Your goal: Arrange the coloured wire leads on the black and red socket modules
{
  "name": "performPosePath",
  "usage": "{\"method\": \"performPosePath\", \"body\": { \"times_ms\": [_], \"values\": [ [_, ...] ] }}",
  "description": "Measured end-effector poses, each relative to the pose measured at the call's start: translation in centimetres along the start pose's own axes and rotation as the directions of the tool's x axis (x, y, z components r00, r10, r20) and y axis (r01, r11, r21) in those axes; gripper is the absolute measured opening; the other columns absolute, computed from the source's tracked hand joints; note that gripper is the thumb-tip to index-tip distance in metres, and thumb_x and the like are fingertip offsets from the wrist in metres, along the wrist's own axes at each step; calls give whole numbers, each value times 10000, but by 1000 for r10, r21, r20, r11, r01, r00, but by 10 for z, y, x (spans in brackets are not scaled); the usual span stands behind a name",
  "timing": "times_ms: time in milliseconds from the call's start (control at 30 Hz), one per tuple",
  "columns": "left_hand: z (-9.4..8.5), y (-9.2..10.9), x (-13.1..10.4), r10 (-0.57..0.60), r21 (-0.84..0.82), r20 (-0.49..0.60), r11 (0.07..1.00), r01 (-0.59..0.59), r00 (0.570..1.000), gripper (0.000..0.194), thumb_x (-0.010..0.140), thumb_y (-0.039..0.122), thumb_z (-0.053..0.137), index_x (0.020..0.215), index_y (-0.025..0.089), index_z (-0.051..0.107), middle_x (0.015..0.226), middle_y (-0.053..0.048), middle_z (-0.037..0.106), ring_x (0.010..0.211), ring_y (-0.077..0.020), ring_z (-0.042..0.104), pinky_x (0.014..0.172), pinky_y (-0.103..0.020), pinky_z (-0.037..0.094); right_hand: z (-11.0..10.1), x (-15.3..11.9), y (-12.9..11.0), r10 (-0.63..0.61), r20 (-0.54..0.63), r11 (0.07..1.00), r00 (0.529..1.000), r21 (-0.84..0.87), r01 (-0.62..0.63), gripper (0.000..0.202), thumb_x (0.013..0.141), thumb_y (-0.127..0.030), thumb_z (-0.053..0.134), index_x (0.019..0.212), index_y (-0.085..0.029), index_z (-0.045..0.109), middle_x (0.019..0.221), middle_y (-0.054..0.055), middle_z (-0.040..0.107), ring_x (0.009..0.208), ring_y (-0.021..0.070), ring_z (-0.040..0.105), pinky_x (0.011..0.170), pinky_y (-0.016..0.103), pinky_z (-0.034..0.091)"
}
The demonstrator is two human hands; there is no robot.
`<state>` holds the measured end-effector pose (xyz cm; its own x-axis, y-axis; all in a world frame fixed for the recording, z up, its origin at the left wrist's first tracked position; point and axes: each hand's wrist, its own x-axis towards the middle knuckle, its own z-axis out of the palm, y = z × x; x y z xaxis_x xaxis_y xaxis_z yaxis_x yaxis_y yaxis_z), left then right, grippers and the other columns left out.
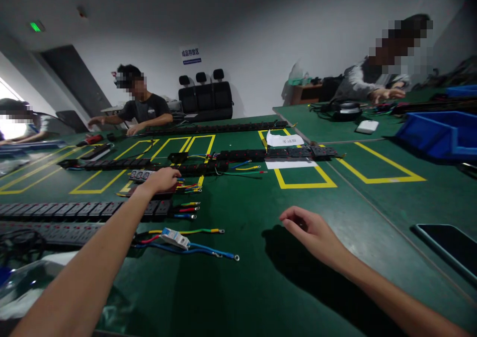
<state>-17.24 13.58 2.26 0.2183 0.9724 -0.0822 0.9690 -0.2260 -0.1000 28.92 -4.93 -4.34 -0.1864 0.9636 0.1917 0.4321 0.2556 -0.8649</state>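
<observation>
My left hand [163,180] reaches over the assemblies at centre left, beside a dark red piece [158,193] with coloured wires; its fingers are bent downward and their tips are hidden. Near it lie a small block with round sockets [139,176] and a long black strip [197,169] with blue, yellow and green leads. My right hand [307,228] hovers above the green table, fingers curled, with a gap between thumb and fingers and nothing seen in it. Closer to me, a black socket strip [85,210] and a white breaker [175,238] on blue cables lie under and beside my left forearm.
A phone [452,250] lies at the right edge, and a blue bin [437,134] stands behind it. White paper [285,139] rests by a strip at centre. Across the green table [238,297], people work at the left and right. Plastic bags [30,287] lie lower left.
</observation>
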Motion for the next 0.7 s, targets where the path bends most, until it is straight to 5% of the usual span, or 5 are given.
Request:
{"method": "performPosePath", "body": {
  "times_ms": [100, 267, 467, 600, 700],
  "values": [
    [8, 9, 19, 7, -9, 33, 1000, -6, 999, 460, 801, 293, 543, 1225, 250, 719, 1278, -71, 716, 1200, -251, 650, 1064, -335, 458, -1, -1, -2, 3, 3, 1000, 1000, 4, -3, 244, 920, -417, 553, 901, -212, 684, 698, 5, 622, 639, 172, 559, 594, 294, 419],
    [8, 10, 32, -26, -48, 57, 998, 29, 998, 258, 747, 297, 628, 946, 274, 789, 1061, -56, 784, 1017, -270, 715, 935, -346, 521, -2, -2, -4, 8, 25, 1000, 1000, -11, -8, 234, 935, -397, 545, 907, -210, 682, 708, 9, 629, 640, 169, 562, 594, 295, 414],
    [-16, -6, 10, -110, -191, -148, 978, 81, 983, 295, 845, 378, 570, 999, 243, 781, 1110, -45, 774, 1076, -255, 683, 977, -323, 488, -2, -4, -7, -7, 49, 1000, 999, -18, 8, 222, 942, -380, 543, 912, -211, 684, 717, 12, 640, 643, 169, 569, 594, 296, 415],
    [-31, -13, -12, -262, -350, -326, 926, 141, 908, 326, 865, 387, 563, 1025, 188, 767, 1043, -47, 781, 984, -231, 694, 909, -294, 510, -2, -3, -7, -33, 41, 999, 999, -29, 34, 226, 938, -379, 544, 899, -208, 686, 693, 7, 626, 625, 165, 559, 589, 295, 413],
    [-41, -15, -23, -394, -487, -457, 861, 146, 798, 343, 909, 367, 548, 1094, 138, 722, 1046, -51, 768, 926, -193, 684, 840, -272, 523, -1, -2, -4, -53, 26, 998, 998, -35, 54, 227, 934, -379, 545, 896, -207, 688, 690, 7, 625, 623, 164, 559, 582, 292, 412]
  ]
}}
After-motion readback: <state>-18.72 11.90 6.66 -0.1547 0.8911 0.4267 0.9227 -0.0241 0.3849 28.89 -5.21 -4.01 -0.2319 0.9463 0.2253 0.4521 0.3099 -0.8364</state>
